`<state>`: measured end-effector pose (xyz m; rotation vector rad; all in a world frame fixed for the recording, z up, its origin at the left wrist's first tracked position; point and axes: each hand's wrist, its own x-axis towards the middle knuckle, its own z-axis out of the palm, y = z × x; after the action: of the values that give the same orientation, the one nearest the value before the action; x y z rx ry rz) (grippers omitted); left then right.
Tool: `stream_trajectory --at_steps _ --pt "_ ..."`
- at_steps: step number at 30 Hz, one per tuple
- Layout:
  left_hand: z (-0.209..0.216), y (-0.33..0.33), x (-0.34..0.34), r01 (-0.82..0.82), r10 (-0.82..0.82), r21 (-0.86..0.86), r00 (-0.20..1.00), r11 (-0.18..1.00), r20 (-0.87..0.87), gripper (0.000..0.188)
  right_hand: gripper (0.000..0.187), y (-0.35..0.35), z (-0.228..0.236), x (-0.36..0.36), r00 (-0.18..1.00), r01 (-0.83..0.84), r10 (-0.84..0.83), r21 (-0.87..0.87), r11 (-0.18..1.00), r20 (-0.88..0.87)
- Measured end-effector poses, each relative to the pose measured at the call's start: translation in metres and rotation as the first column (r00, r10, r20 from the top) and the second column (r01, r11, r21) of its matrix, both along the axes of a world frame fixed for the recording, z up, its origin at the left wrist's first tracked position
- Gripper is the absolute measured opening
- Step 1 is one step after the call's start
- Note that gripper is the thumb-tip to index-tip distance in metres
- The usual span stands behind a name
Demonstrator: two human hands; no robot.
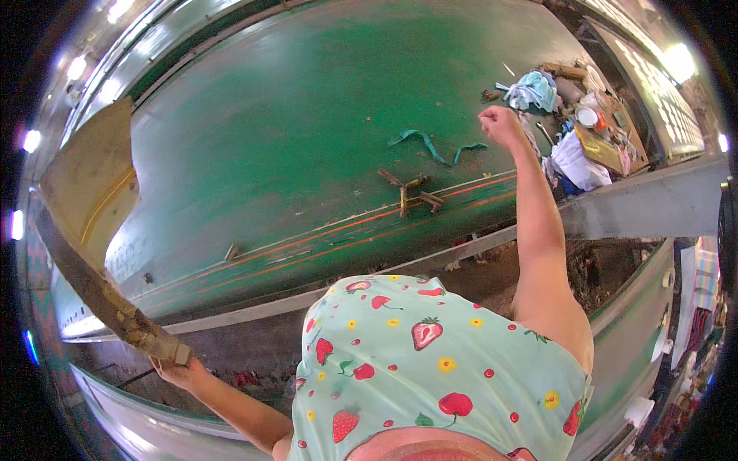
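Low on the left, my left hand (183,373) grips the lower end of a large curved, worn, yellowish-brown panel (88,180) with a thick, dirty edge. The panel rises along the left side of the green surface. My right hand (500,125) reaches far across to the right, its fingers curled closed. Whether anything is inside them is hidden. Just beyond it lies a crumpled light-blue cloth (532,92), part of a mixed heap. A thin green strip (434,147) lies to the left of my right forearm, with brown broken pieces (403,192) nearer to me.
A wide green surface (292,115), seemingly a belt, stretches ahead with orange lines near its close edge. The heap at right includes white cloth (576,161), a round white-and-red object (586,117) and a yellowish flat piece (598,148). A metal rail (638,201) borders the surface.
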<state>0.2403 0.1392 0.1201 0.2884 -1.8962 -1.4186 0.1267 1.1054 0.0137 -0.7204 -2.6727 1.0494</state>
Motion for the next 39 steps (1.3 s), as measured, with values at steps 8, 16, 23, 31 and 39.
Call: stream_trajectory --at_steps 8,16,23,31,39 --pt "-0.028 -0.004 -0.006 0.143 -0.069 0.435 0.981 0.889 -0.182 0.055 0.028 -0.079 -0.048 0.002 0.839 -0.499 0.412 0.199 0.844 0.354" --pt "-0.02 -0.014 0.01 0.127 -0.122 0.07 0.99 0.989 -0.067 0.05 0.02 -0.025 -0.018 0.013 0.718 -0.419 0.578 -0.421 0.804 0.389" --pt "-0.02 -0.041 0.015 -0.009 0.022 -0.14 0.995 0.99 0.097 0.059 0.016 0.194 0.084 0.057 0.053 0.779 -0.639 -0.368 0.507 -0.767" --pt "-0.017 0.008 0.005 -0.148 0.149 -0.023 0.988 0.989 0.03 0.047 0.025 0.085 0.004 0.031 0.831 0.431 -0.226 0.332 0.839 -0.508" --pt "0.018 0.036 0.009 -0.295 0.386 -0.588 0.922 0.753 0.032 0.033 0.043 -0.02 -0.056 -0.042 0.996 0.09 -0.093 0.343 0.935 -0.007"
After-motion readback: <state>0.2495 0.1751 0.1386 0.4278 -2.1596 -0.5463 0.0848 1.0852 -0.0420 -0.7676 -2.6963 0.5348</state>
